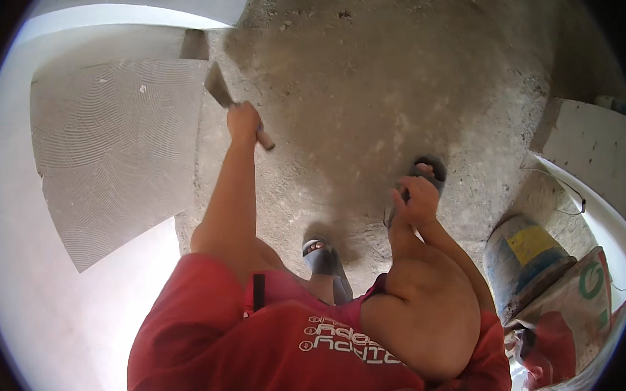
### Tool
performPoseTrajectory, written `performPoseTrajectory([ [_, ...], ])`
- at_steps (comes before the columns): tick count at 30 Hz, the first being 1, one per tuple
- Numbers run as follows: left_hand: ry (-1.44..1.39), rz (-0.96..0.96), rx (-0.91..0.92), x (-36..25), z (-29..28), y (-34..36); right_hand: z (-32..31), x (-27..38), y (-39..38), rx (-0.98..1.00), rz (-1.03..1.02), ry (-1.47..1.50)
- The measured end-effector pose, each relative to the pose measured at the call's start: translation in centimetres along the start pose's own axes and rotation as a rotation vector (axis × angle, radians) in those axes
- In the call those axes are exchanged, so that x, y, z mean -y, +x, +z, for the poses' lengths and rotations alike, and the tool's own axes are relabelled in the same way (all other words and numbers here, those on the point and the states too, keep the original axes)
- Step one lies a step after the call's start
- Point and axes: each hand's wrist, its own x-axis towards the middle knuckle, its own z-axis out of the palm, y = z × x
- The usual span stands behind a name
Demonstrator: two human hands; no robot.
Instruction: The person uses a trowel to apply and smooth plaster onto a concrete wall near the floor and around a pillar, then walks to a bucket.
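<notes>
My left hand (244,121) is closed around the handle of a trowel (218,85). Its flat metal blade points up and away, and the wooden handle end sticks out below my fist. Just left of the blade lies a grey rectangular area (119,135) covered in curved, combed ridges, with white surface around it. My right hand (419,200) hangs over my right shin, close to the sandal (429,167) on that foot. Its fingers are loosely bent and somewhat apart, with no held thing visible; the fingertips are partly hard to make out.
Dusty concrete floor (363,85) with rubble along the far side stretches ahead. At the right stand a stained bucket (521,254) with a yellow label and a crumpled printed sack (585,301). Farther right, a pale speckled board (590,150) leans near a thin wire (581,206).
</notes>
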Motion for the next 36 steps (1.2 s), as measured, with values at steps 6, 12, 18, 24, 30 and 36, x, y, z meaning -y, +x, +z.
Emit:
performPoseTrajectory([
  [6,1.271,0.709,0.354,-11.7,12.8,-5.2,-0.5,-0.2,-0.2,0.132,0.011,-0.063],
  [12,1.086,0.568,0.368,-13.4,13.3,-11.1,-0.4,0.5,0.3,0.176,-0.002,-0.064],
  [18,0.096,0.048,0.054,-9.0,7.1,-12.7,-0.3,0.0,1.0,0.148,-0.061,-0.094],
  [24,0.27,0.163,-0.031,-1.0,15.1,-17.9,0.9,0.1,0.6,0.142,-0.02,-0.025],
  [30,-0.098,-0.051,0.452,-12.2,13.1,-25.7,1.0,2.1,6.2,0.225,0.643,0.63],
  [36,-0.504,-0.029,0.31,-8.6,8.4,-24.6,1.9,8.4,14.4,0.58,0.78,0.725],
])
